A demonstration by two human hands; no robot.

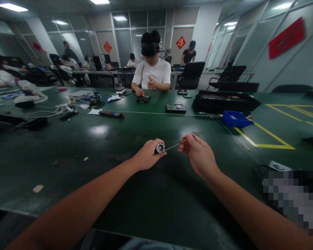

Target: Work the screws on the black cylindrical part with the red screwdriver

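Observation:
My left hand (147, 155) is closed around a dark cylinder (160, 148) whose round end, with a silver rim and a recessed inside, faces me. My right hand (199, 152) pinches the dark reddish end of a thin metal rod (173, 147). From those fingers the rod slants down and left to the cylinder's rim. Whether its tip touches the rim or my left thumb I cannot tell. Both hands are just above the green table (135, 198).
Across the table a person (152, 71) has one hand at a hard drive (143, 99). Another hard drive (175, 108), a black tray (221, 100), a blue bin (236, 119) and an electric screwdriver (111, 114) lie beyond my hands. A white cable (50, 111) trails at left.

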